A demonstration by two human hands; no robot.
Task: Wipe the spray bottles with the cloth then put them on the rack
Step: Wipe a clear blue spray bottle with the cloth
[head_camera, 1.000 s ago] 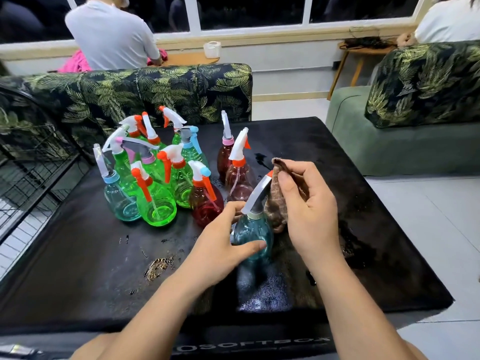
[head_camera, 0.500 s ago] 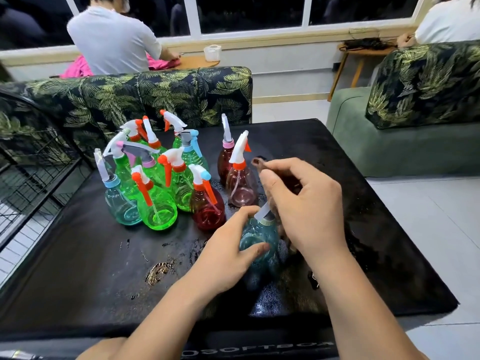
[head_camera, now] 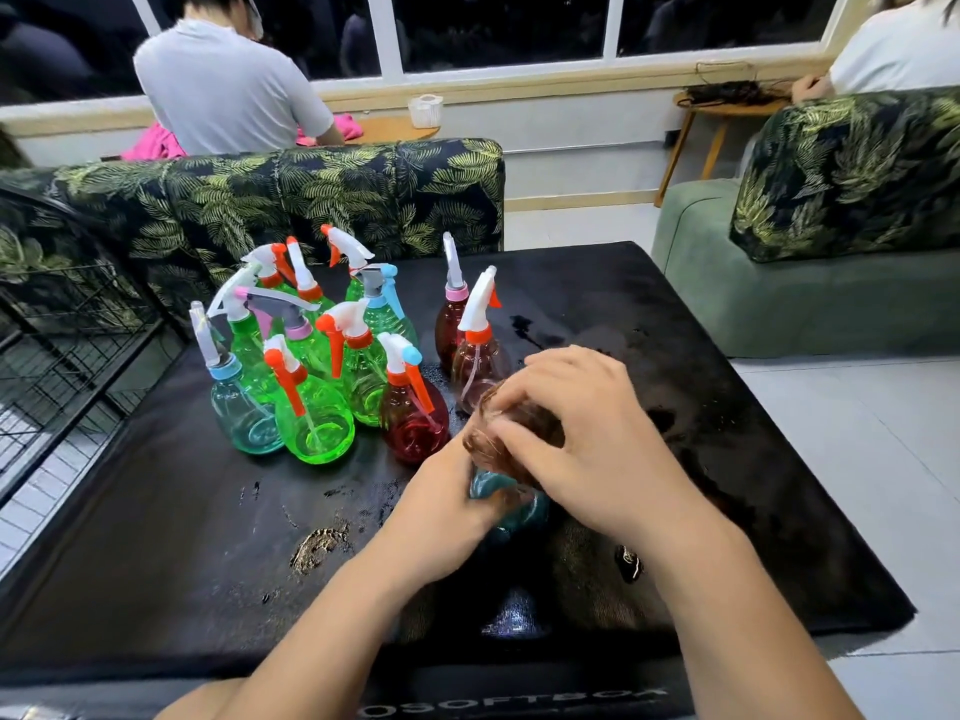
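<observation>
A teal spray bottle (head_camera: 511,498) stands on the black table (head_camera: 156,537) in front of me. My left hand (head_camera: 441,504) grips its round body from the left. My right hand (head_camera: 587,439) holds a brown cloth (head_camera: 511,433) bunched over the bottle's top, hiding the trigger head. A cluster of several green, red and blue spray bottles (head_camera: 322,366) stands behind, to the left. A black wire rack (head_camera: 57,345) sits off the table's left edge.
Wet patches and crumbly dirt (head_camera: 317,548) mark the table top. Leaf-patterned sofas stand behind the table (head_camera: 311,194) and at the right (head_camera: 852,168). A person (head_camera: 223,90) sits beyond the far sofa, another at the top right.
My right hand has come down with the cloth, from beside the trigger head to covering it. My left hand keeps its grip on the bottle's body.
</observation>
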